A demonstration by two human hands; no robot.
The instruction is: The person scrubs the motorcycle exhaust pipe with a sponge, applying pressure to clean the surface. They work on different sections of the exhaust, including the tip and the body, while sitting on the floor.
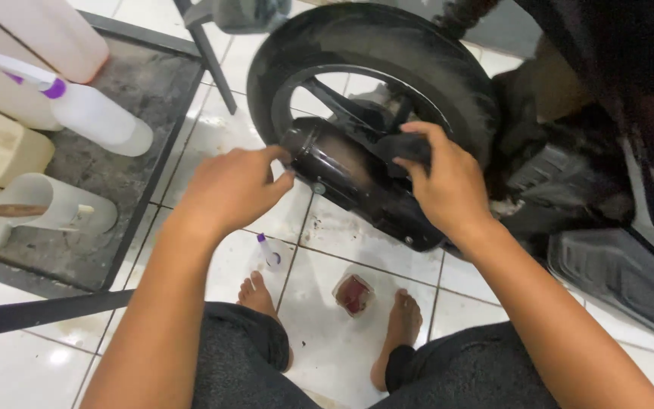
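I squat beside a black scooter's rear wheel (387, 53). My left hand (230, 188) rests its fingertips on the rear end of the glossy black exhaust muffler (342, 178). My right hand (440, 182) presses a dark cloth (406, 148) onto the top of the muffler, fingers curled over it. On the white tile floor between my bare feet lie a small white bottle with a purple cap (270, 254) and a small clear tub with dark red paste (353, 294).
At left a low dark tray (138, 98) holds a white squeeze bottle with a purple nozzle (77, 106), pale jugs and a white cup (54, 204). The scooter's body and black footrest (622, 280) fill the right. A metal stand leg (213, 57) is behind.
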